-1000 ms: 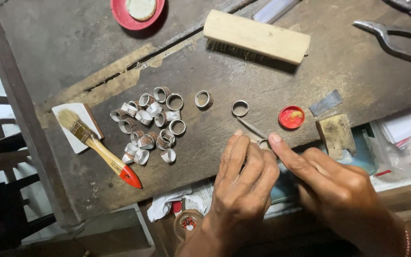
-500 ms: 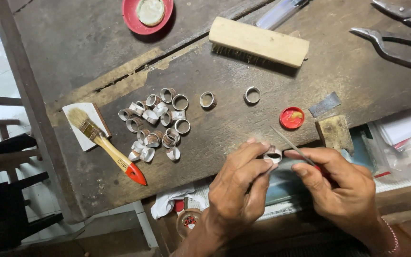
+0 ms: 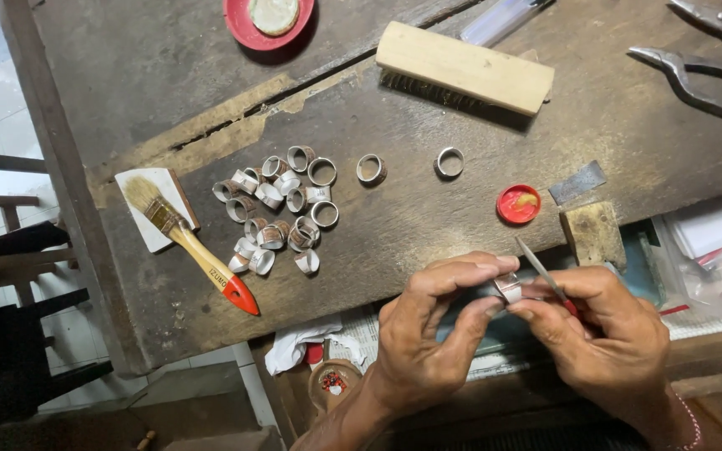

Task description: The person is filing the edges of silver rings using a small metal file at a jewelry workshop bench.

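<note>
rings [image 3: 277, 213]: we see dull metal
bench [image 3: 169, 75]: rough worn wood
brush [image 3: 202, 259]: glossy wood
cap [image 3: 518, 204]: shiny red plastic

Open bench is left between the ring pile [image 3: 276, 210] at left and the red cap [image 3: 517, 204] at right, interrupted only by two lone rings [image 3: 449, 162] farther back.

pliers [image 3: 699, 71] cut off at right edge (red dish [image 3: 248, 29] too).
</note>
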